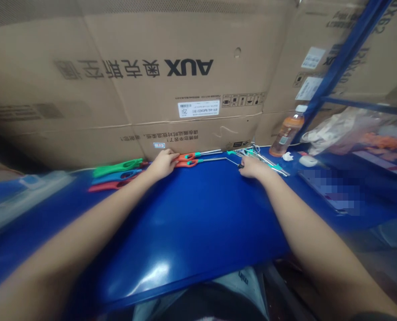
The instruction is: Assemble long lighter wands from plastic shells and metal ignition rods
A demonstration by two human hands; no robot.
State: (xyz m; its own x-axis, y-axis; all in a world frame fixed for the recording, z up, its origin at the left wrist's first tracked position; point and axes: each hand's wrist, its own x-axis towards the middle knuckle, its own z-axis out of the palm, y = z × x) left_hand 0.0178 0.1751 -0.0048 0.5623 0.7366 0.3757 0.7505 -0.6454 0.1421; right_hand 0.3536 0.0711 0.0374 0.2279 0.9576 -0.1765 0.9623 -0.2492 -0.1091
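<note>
Two orange long-nosed lighters point(186, 163) with teal triggers and metal barrels lie side by side near the cardboard. My left hand point(166, 164) is closed over their rear ends, its fingers hiding that part. To the right, my right hand point(251, 167) is closed on a thin screwdriver-like tool point(241, 166) with a black handle and a metal shaft. The shaft's tip is close to the barrel tip of the nearer lighter; whether they touch I cannot tell. Beyond my right hand lie several metal barrels with teal parts point(274, 166) and some thin pale wires.
Green point(118, 167), blue point(116, 176) and red point(108, 185) lighters lie left of my left forearm on the blue table point(198, 223). A cardboard wall point(145, 40) stands behind. At right are an orange drink bottle point(285, 133), a white earphone case point(307, 161) and a plastic bag point(345, 127).
</note>
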